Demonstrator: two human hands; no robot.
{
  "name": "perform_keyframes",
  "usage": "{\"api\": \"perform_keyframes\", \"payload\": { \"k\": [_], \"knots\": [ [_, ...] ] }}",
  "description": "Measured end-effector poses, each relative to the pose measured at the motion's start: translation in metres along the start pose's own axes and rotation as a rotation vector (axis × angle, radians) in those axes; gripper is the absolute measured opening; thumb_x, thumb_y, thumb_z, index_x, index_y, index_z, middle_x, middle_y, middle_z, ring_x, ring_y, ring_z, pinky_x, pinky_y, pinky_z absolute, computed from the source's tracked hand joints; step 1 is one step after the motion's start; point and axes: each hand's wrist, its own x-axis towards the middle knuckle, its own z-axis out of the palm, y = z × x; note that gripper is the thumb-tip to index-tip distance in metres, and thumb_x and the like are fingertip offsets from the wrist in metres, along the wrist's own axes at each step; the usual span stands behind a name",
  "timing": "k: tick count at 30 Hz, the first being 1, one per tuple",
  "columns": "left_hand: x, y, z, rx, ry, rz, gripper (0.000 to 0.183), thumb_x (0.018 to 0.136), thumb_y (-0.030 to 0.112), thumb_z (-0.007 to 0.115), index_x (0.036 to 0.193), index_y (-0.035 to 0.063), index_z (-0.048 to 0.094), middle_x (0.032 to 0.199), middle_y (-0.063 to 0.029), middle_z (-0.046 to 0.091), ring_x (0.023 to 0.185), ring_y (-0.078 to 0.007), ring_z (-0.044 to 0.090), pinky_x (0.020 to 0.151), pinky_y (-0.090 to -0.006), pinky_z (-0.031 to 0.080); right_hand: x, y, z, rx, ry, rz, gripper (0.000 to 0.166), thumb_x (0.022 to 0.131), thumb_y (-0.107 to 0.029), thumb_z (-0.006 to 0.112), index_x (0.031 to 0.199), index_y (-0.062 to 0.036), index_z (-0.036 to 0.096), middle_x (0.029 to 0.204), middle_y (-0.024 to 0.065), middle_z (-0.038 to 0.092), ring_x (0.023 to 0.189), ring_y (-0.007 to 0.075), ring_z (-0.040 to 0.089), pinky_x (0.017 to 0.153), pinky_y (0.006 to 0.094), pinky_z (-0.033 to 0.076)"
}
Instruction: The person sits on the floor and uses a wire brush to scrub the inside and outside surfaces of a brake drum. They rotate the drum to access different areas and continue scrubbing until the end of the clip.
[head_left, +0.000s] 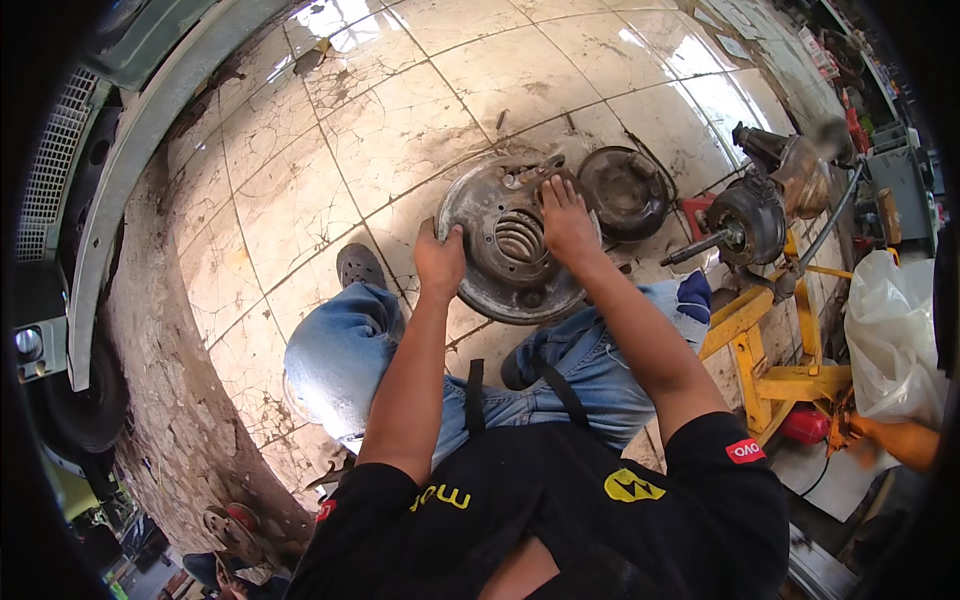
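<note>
A large round metal brake backing plate (484, 259), worn and dirty, is in front of me above the tiled floor. Through its central hole a coil spring (519, 236) shows. My left hand (441, 259) grips the plate's left rim, thumb on the face and fingers mostly hidden behind. My right hand (566, 225) lies with its fingers flat on the upper right of the plate's face, near a dark fitting at the top edge. Just beyond it, a smaller dark round brake plate (624, 193) rests on the floor, with a cable or hose curving along its right side.
An axle assembly with a brake hub (750, 221) stands at the right by a yellow metal stand (757, 375). A plastic bag (892, 337) is beyond it. A vehicle's bumper (127, 172) runs along the left. Small metal pins lie on the floor ahead. Another person's hands show at lower left.
</note>
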Motion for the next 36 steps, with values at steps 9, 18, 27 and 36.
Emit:
{"api": "perform_keyframes", "payload": {
  "k": [9, 18, 27, 36],
  "knots": [
    [0.002, -0.009, 0.004, -0.009, 0.023, -0.011, 0.031, 0.088, 0.014, 0.062, 0.111, -0.0056, 0.061, 0.098, -0.0199, 0.068, 0.089, -0.0278, 0.065, 0.082, -0.0364, 0.048, 0.003, -0.004, 0.004, -0.006, -0.021, -0.056, 0.049, 0.100, -0.021, 0.038, 0.145, -0.0012, 0.035, 0.154, 0.0190, 0.028, 0.144, 0.0363, 0.023, 0.117, 0.0484, 0.020],
    [0.001, -0.007, 0.005, -0.005, 0.034, -0.018, 0.031, 0.087, 0.015, 0.063, 0.109, -0.0059, 0.060, 0.098, -0.0217, 0.068, 0.087, -0.0314, 0.065, 0.081, -0.0382, 0.049, 0.016, -0.004, 0.004, 0.052, 0.104, 0.049, 0.046, 0.095, -0.010, 0.041, 0.140, 0.0008, 0.040, 0.148, 0.0231, 0.036, 0.137, 0.0375, 0.035, 0.111, 0.0471, 0.032],
    [0.004, -0.015, 0.002, -0.015, 0.077, -0.069, 0.031, 0.087, 0.015, 0.064, 0.109, -0.0056, 0.061, 0.095, -0.0205, 0.068, 0.086, -0.0299, 0.065, 0.079, -0.0374, 0.049, 0.020, 0.007, -0.037, 0.267, 0.281, 0.109, 0.034, 0.095, -0.014, 0.045, 0.125, 0.0014, 0.050, 0.132, 0.0271, 0.049, 0.121, 0.0440, 0.048, 0.101, 0.0503, 0.039],
    [-0.002, -0.003, 0.003, -0.035, 0.095, -0.093, 0.029, 0.086, 0.015, 0.064, 0.107, -0.0050, 0.061, 0.095, -0.0200, 0.068, 0.085, -0.0295, 0.065, 0.079, -0.0376, 0.049, 0.027, -0.016, 0.003, -0.025, 0.010, 0.049, 0.056, 0.101, -0.032, 0.037, 0.147, -0.0018, 0.030, 0.155, 0.0187, 0.025, 0.143, 0.0376, 0.024, 0.116, 0.0498, 0.021]
  ]
}}
